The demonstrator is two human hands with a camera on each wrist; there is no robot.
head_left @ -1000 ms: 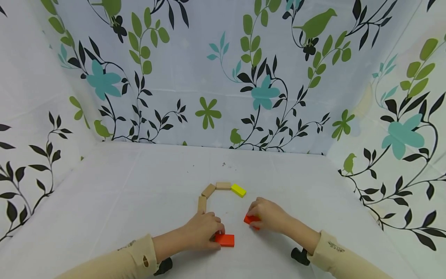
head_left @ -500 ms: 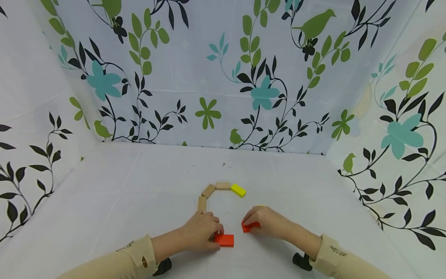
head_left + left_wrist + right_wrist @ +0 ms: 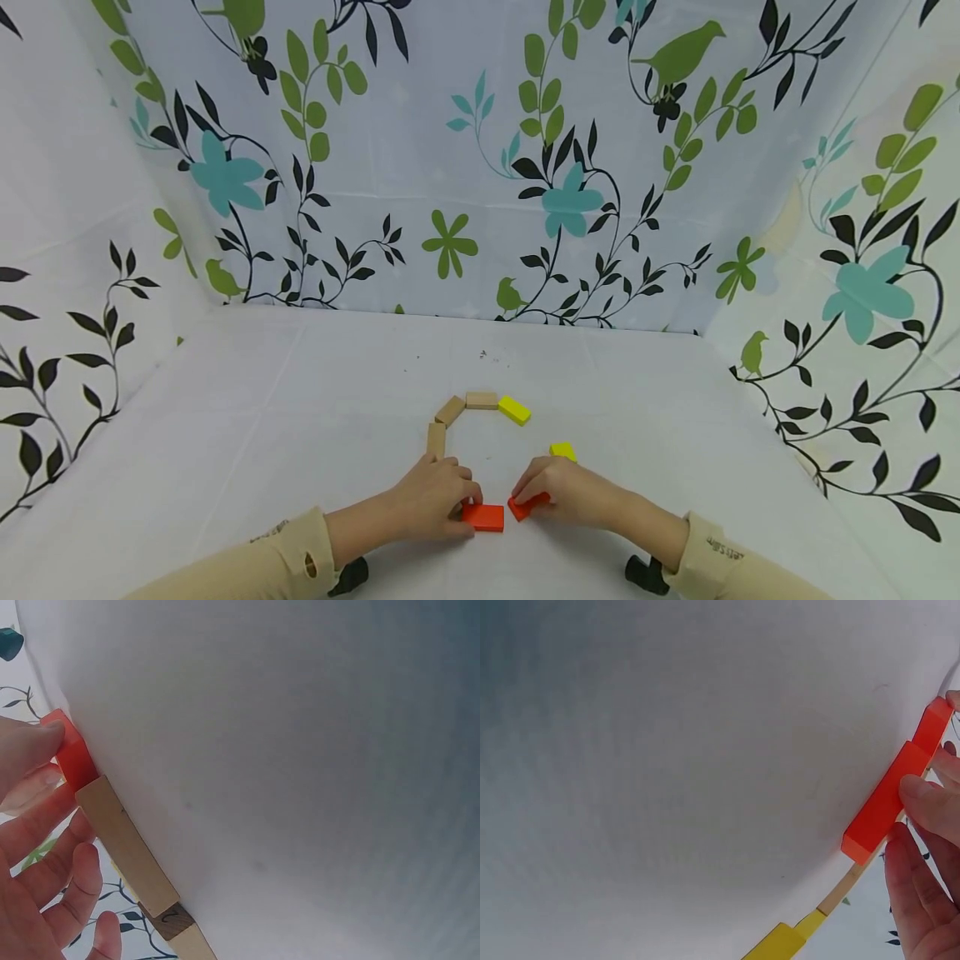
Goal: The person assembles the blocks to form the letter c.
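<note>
My left hand [image 3: 438,500] grips a red block [image 3: 487,517] at its left end, thumb along the near side. Just right of it, my right hand [image 3: 570,492] pinches a second red block [image 3: 529,505], tilted, with a small gap between the two. In the right wrist view my thumb [image 3: 930,802] presses the long side of this red block [image 3: 885,801]. The left wrist view shows the other red block [image 3: 73,756] under my left thumb, beside a plain wooden block [image 3: 127,844]. A yellow block [image 3: 562,451] lies just behind my right hand, partly covered by it.
Beyond my hands, several plain wooden blocks [image 3: 450,411] and a yellow block [image 3: 514,410] lie end to end in an arc on the white cloth [image 3: 322,383]. Patterned curtains [image 3: 450,167] stand behind and at both sides.
My right hand has moved nearer and to the left with its red block, turning it beside the other red block. The yellow block behind that hand has come into view. My left hand stays put.
</note>
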